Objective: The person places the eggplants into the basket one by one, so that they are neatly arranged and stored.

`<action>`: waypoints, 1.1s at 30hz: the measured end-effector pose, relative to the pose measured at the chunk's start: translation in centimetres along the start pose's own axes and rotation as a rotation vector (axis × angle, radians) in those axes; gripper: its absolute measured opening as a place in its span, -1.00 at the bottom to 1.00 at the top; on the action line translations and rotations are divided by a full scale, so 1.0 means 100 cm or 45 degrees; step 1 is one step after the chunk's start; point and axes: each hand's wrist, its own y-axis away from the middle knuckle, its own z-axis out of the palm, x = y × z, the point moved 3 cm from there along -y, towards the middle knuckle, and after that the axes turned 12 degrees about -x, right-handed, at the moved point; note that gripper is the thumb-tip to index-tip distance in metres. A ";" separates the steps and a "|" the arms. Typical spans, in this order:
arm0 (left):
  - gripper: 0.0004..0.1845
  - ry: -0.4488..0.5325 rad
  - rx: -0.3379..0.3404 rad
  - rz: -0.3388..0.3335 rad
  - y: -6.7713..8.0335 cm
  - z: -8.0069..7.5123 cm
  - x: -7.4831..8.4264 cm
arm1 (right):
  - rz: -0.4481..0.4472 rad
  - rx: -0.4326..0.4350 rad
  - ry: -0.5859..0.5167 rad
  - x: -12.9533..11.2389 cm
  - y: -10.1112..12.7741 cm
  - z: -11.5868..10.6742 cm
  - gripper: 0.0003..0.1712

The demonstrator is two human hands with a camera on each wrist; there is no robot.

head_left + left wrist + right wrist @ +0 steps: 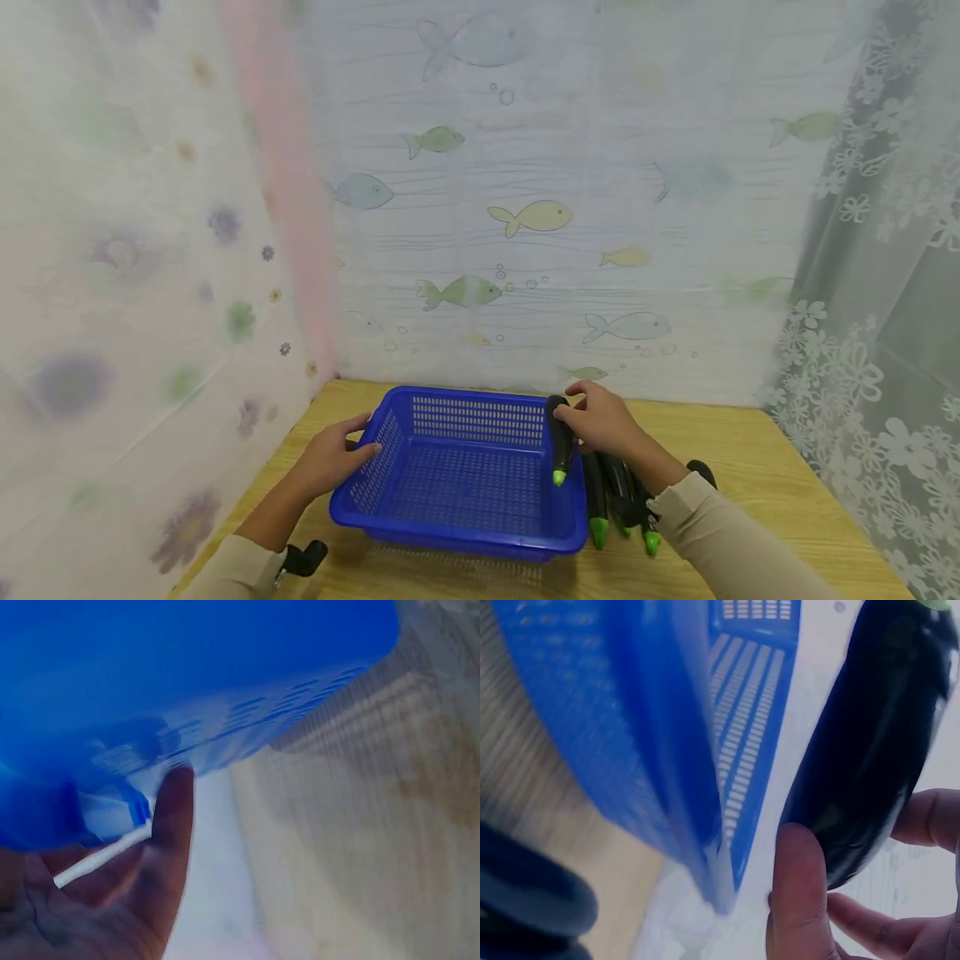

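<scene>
A blue plastic basket [465, 479] with slotted walls stands on the table with nothing in it. My left hand [333, 454] grips its left rim, the thumb over the edge; in the left wrist view the fingers [174, 817] reach along the outside wall. Over the basket's right rim my right hand [603, 421] holds a dark eggplant [561, 442] by its blunt end, its green stem end hanging down toward me. Thumb and fingers pinch this eggplant [870, 742] in the right wrist view.
Several more eggplants [595, 496] lie on the wooden table [738, 442] just right of the basket, partly under my right forearm. A fish-patterned curtain [525, 250] hangs behind the table. Flower-patterned sheeting [150, 333] covers the left side.
</scene>
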 end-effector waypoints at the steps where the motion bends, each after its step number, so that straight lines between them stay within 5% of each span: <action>1: -0.26 -0.046 0.018 -0.003 -0.001 -0.001 0.002 | -0.002 -0.012 -0.007 -0.002 -0.002 0.003 -0.38; 11: -0.49 -0.345 0.112 0.032 -0.018 -0.003 0.009 | 0.004 -0.060 -0.050 -0.019 -0.021 0.039 -0.45; 33: -0.51 -0.416 0.167 -0.016 -0.021 0.010 0.010 | 0.053 -0.238 -0.222 -0.043 -0.065 0.120 -0.40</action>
